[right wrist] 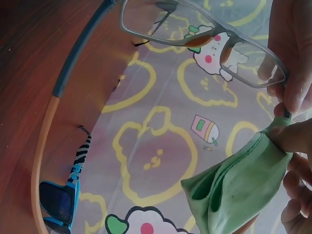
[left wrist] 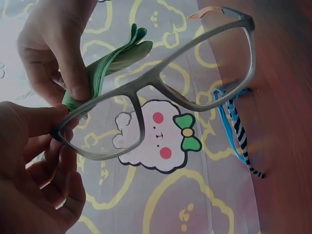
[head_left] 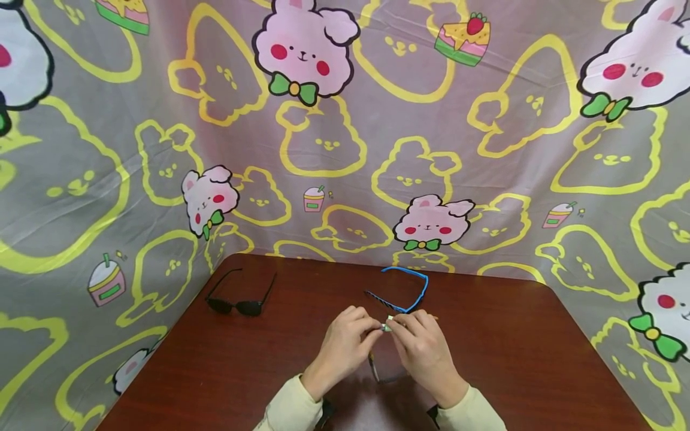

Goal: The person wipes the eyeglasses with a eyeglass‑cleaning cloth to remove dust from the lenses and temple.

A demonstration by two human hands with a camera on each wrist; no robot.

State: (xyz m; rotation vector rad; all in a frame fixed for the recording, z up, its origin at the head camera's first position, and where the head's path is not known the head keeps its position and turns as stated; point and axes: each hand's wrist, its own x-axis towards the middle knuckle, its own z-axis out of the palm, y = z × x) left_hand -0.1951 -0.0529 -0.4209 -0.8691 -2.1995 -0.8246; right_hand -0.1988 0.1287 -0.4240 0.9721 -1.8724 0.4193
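Note:
My left hand (head_left: 345, 341) pinches a pair of grey-framed eyeglasses (left wrist: 139, 85) at one end of the front, by the hinge. Clear lenses and one temple with an orange-brown tip show. My right hand (head_left: 424, 350) pinches a folded green cloth (right wrist: 243, 173) around the other temple, close to that hinge. Most of this temple is hidden under the cloth; a bit of it shows below. Both hands meet fingertip to fingertip above the table. In the head view the hands cover most of the eyeglasses.
Blue-framed sunglasses (head_left: 423, 288) with a zebra-striped temple lie on the brown table (head_left: 512, 359) just beyond my hands. Black sunglasses (head_left: 248, 307) rest at the back left. A patterned cloth curtain (head_left: 334, 233) stands around the table's back and sides.

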